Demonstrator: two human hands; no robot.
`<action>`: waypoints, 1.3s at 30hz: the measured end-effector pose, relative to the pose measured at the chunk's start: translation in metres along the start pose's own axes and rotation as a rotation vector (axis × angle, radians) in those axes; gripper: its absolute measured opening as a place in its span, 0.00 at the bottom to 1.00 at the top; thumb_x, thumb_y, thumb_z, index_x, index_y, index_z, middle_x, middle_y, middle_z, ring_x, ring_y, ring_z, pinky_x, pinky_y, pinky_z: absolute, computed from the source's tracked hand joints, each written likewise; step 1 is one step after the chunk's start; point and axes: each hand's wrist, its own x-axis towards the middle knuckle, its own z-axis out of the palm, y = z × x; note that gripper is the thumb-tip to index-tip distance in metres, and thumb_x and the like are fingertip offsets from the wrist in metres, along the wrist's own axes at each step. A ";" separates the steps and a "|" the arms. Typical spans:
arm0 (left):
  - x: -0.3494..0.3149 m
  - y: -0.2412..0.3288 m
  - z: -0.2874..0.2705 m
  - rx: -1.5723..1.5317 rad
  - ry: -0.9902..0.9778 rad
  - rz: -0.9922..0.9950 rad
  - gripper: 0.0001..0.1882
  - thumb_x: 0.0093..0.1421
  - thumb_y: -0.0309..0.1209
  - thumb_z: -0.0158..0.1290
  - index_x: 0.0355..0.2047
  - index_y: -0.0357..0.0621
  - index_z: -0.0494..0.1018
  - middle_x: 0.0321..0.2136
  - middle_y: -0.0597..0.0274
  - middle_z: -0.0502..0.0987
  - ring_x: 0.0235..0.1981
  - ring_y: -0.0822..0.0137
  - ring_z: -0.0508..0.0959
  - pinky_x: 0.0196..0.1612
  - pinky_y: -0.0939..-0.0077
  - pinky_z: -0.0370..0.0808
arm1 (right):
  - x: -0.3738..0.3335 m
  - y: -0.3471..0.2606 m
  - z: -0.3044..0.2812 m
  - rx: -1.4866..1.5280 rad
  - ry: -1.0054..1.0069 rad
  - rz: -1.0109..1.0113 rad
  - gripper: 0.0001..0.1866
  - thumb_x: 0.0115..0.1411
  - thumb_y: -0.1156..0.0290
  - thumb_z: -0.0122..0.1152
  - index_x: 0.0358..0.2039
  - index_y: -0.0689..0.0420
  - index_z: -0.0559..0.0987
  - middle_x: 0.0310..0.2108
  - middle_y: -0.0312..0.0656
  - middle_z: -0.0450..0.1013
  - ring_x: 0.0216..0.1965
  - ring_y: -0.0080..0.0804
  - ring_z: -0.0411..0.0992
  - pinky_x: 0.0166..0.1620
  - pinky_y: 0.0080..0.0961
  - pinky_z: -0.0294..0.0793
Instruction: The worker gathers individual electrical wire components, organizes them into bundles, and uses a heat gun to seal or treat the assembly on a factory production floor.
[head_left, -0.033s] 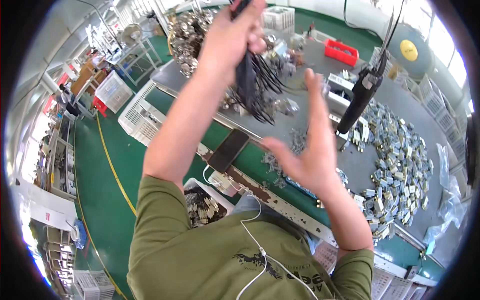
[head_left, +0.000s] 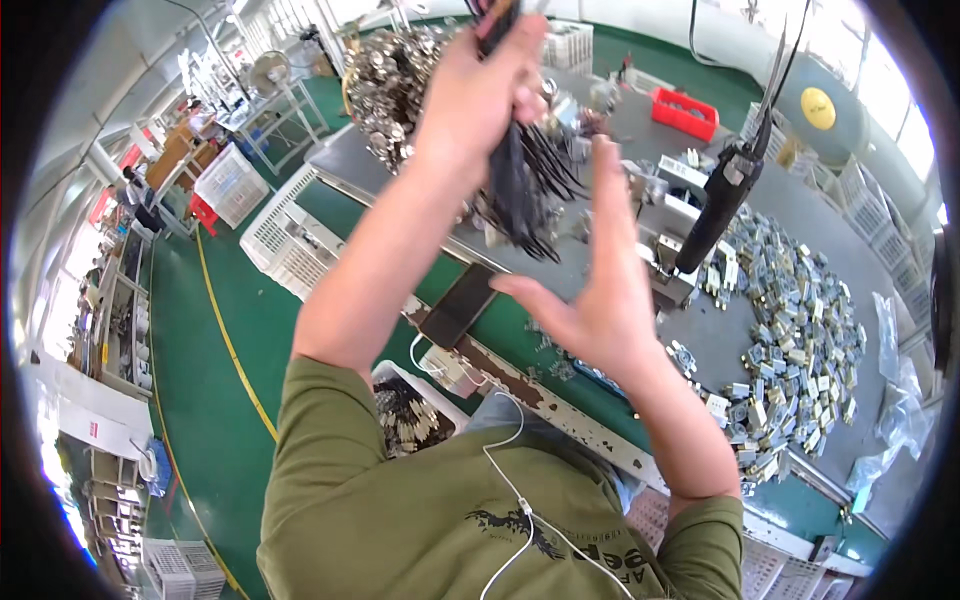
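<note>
both hands have drawn slightly closer together. left hand (head_left: 482, 98) grips the black cable bundle (head_left: 508, 188), dangling by the near edge of the bench (head_left: 703, 335); holding firmly should limit fanning. right hand (head_left: 608, 312), open and empty, could steady it.

A fan (head_left: 269, 70) and a white crate (head_left: 231, 190) show at upper left; on the desk (head_left: 712, 338), a red bin (head_left: 682, 122) sits at upper right, clear plastic (head_left: 908, 412) at lower right.
</note>
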 end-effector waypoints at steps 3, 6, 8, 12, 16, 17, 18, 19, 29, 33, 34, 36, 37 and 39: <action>-0.038 0.011 0.026 -0.100 -0.054 0.038 0.20 0.66 0.44 0.56 0.38 0.40 0.65 0.23 0.67 0.68 0.21 0.75 0.68 0.25 0.80 0.67 | 0.004 0.010 0.026 -0.165 0.005 0.002 0.54 0.50 0.58 0.74 0.67 0.70 0.52 0.65 0.63 0.56 0.69 0.57 0.52 0.70 0.45 0.51; -0.052 0.011 0.021 -0.101 -0.179 0.050 0.31 0.60 0.55 0.59 0.40 0.38 0.63 0.27 0.61 0.74 0.25 0.73 0.75 0.30 0.79 0.73 | -0.017 0.007 0.028 -0.058 0.032 0.061 0.42 0.52 0.65 0.71 0.62 0.65 0.60 0.51 0.58 0.69 0.55 0.51 0.69 0.59 0.41 0.67; -0.052 0.021 0.017 -0.333 -0.242 -0.147 0.28 0.63 0.51 0.57 0.46 0.36 0.67 0.27 0.63 0.75 0.26 0.72 0.77 0.30 0.77 0.75 | -0.022 0.010 0.024 0.022 -0.004 0.155 0.36 0.53 0.69 0.70 0.59 0.64 0.64 0.45 0.54 0.73 0.48 0.46 0.75 0.53 0.38 0.72; -0.053 0.011 0.013 -0.306 -0.283 -0.110 0.23 0.65 0.41 0.58 0.51 0.35 0.68 0.25 0.68 0.72 0.23 0.73 0.75 0.29 0.77 0.75 | -0.026 0.010 0.020 0.275 -0.072 0.196 0.26 0.54 0.77 0.66 0.53 0.63 0.67 0.33 0.43 0.76 0.35 0.35 0.77 0.44 0.28 0.75; -0.066 0.014 0.025 -0.216 -0.232 -0.043 0.17 0.65 0.38 0.58 0.44 0.38 0.68 0.24 0.68 0.70 0.19 0.75 0.72 0.25 0.79 0.71 | -0.041 0.007 0.009 0.221 -0.089 0.174 0.31 0.53 0.76 0.68 0.56 0.64 0.65 0.40 0.45 0.76 0.41 0.32 0.77 0.48 0.26 0.73; -0.070 0.015 0.029 -0.228 -0.229 -0.039 0.17 0.65 0.38 0.58 0.43 0.39 0.68 0.24 0.68 0.70 0.19 0.75 0.72 0.24 0.79 0.71 | -0.045 0.005 0.006 0.157 -0.061 0.124 0.34 0.53 0.75 0.70 0.58 0.64 0.65 0.42 0.46 0.76 0.44 0.31 0.76 0.49 0.26 0.73; -0.074 0.017 0.033 -0.241 -0.225 -0.036 0.16 0.65 0.38 0.58 0.42 0.40 0.67 0.23 0.68 0.69 0.18 0.75 0.72 0.24 0.78 0.71 | -0.048 -0.003 0.004 0.196 -0.030 0.135 0.38 0.52 0.72 0.73 0.60 0.65 0.64 0.46 0.46 0.74 0.45 0.28 0.74 0.51 0.24 0.71; -0.074 0.018 0.036 -0.241 -0.225 -0.036 0.16 0.65 0.38 0.58 0.42 0.40 0.67 0.23 0.68 0.69 0.18 0.75 0.72 0.24 0.78 0.71 | -0.049 -0.002 0.006 0.196 -0.030 0.135 0.38 0.52 0.72 0.73 0.60 0.65 0.64 0.46 0.46 0.74 0.45 0.28 0.74 0.51 0.24 0.71; -0.078 0.014 0.044 -0.497 -0.334 -0.133 0.14 0.68 0.42 0.54 0.41 0.47 0.65 0.22 0.70 0.65 0.17 0.78 0.66 0.23 0.78 0.70 | -0.048 0.005 0.010 0.433 -0.070 0.443 0.14 0.60 0.78 0.62 0.46 0.64 0.72 0.34 0.38 0.76 0.36 0.20 0.73 0.43 0.20 0.72; -0.076 0.013 0.038 -0.428 -0.288 -0.154 0.17 0.70 0.47 0.46 0.44 0.46 0.65 0.19 0.73 0.59 0.13 0.80 0.58 0.19 0.80 0.64 | -0.040 0.000 0.012 0.350 -0.002 0.231 0.11 0.62 0.78 0.61 0.43 0.64 0.71 0.31 0.39 0.76 0.36 0.22 0.76 0.42 0.21 0.73; -0.075 0.012 0.037 -0.430 -0.281 -0.163 0.17 0.70 0.47 0.46 0.44 0.46 0.65 0.19 0.73 0.59 0.13 0.80 0.58 0.19 0.80 0.64 | -0.041 0.003 0.016 0.489 -0.035 0.306 0.12 0.61 0.78 0.61 0.44 0.63 0.71 0.30 0.38 0.75 0.35 0.22 0.76 0.42 0.21 0.73; -0.075 0.011 0.033 -0.365 -0.283 -0.114 0.18 0.69 0.47 0.48 0.43 0.46 0.65 0.18 0.73 0.58 0.13 0.81 0.58 0.19 0.80 0.64 | -0.039 0.005 0.020 0.571 -0.072 0.343 0.15 0.61 0.77 0.63 0.47 0.62 0.71 0.27 0.37 0.75 0.30 0.21 0.73 0.38 0.21 0.73; -0.074 0.013 0.028 -0.368 -0.267 -0.125 0.18 0.69 0.47 0.48 0.43 0.46 0.65 0.18 0.73 0.58 0.13 0.81 0.58 0.19 0.80 0.64 | -0.034 0.004 0.022 0.577 -0.086 0.356 0.15 0.61 0.77 0.63 0.47 0.62 0.71 0.27 0.37 0.75 0.30 0.21 0.73 0.38 0.21 0.73; -0.072 0.019 0.014 -0.310 -0.244 -0.051 0.17 0.68 0.45 0.52 0.32 0.45 0.65 0.18 0.71 0.63 0.14 0.80 0.63 0.20 0.77 0.69 | -0.024 0.001 0.030 0.551 -0.126 0.348 0.14 0.60 0.76 0.63 0.46 0.63 0.73 0.25 0.35 0.75 0.27 0.20 0.71 0.34 0.20 0.72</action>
